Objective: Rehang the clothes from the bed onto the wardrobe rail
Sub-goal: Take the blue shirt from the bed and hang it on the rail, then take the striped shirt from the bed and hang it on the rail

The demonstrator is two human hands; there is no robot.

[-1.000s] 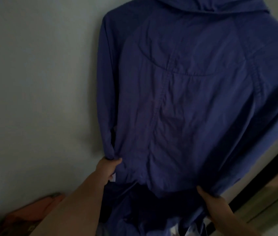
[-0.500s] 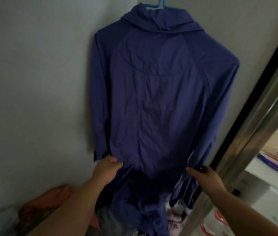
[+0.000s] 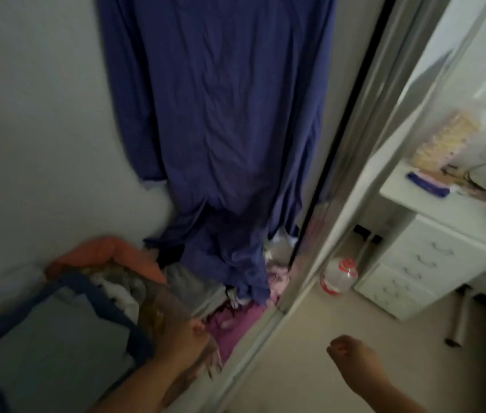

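The long blue-violet hooded coat of thin crinkled cloth (image 3: 220, 114) hangs inside the wardrobe, well above both hands, its back toward the room and its top out of sight, so what it hangs from cannot be seen. One sleeve drops down its left side to a paler cuff, and the hem trails into the heap of clothes on the wardrobe floor.

The left hand (image 3: 186, 341) is low, below the coat and apart from it, fingers loosely curled with nothing in them. It hovers over a jumble of mottled brown and grey fabric (image 3: 158, 305), though the blur keeps me from saying whether it touches. Just to its left sits a soft storage box with a dark blue rim (image 3: 92, 296), and beyond that box, further up and left, lies a crumpled orange cloth (image 3: 107, 254). Just right of the left hand a magenta garment (image 3: 232, 326) spreads along the wardrobe's bottom track.

The right hand (image 3: 352, 357) is outside the wardrobe, over the pale floor, holding nothing, fingers bent in loosely. Between the two hands runs the silvery frame of the sliding door (image 3: 352, 174), climbing up past the coat's right edge. Above the right hand stands a clear plastic jug with a red cap (image 3: 338, 274), and to the right of that a white chest of drawers (image 3: 420, 263) with clutter on top.
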